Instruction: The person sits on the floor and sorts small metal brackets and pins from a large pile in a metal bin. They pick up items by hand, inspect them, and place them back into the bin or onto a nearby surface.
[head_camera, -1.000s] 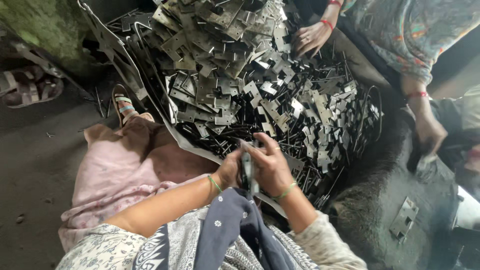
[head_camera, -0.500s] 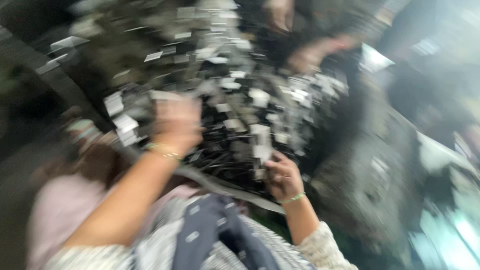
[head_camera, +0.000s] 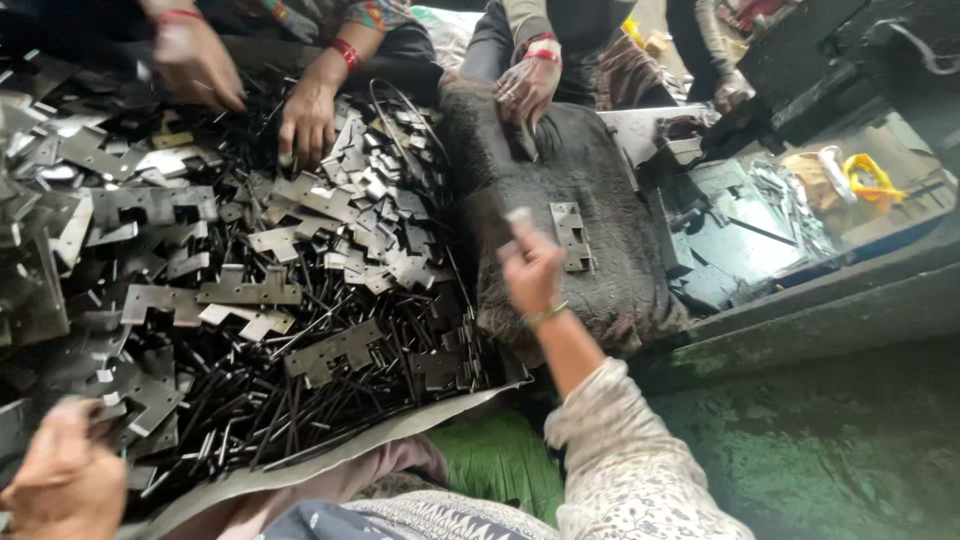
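Note:
A big heap of flat grey metal hinge plates and thin dark pins (head_camera: 250, 290) fills the left half of the view. My left hand (head_camera: 60, 480) rests at the heap's near left edge, fingers curled on the pieces there. My right hand (head_camera: 530, 265) is raised over a dark cloth pad (head_camera: 590, 160) and pinches a small metal piece between its fingertips. One assembled hinge (head_camera: 570, 235) lies on the pad just right of that hand.
Other people's hands (head_camera: 305, 120) pick through the far side of the heap, and another hand (head_camera: 525, 90) rests on the pad's far end. A dark tray with metal parts (head_camera: 750, 220) sits to the right. A green concrete ledge (head_camera: 830, 440) runs along the near right.
The view has swung right. My hands, joined on one piece a second ago, have parted: the left went down to the heap's near edge, the right rose over the cloth pad.

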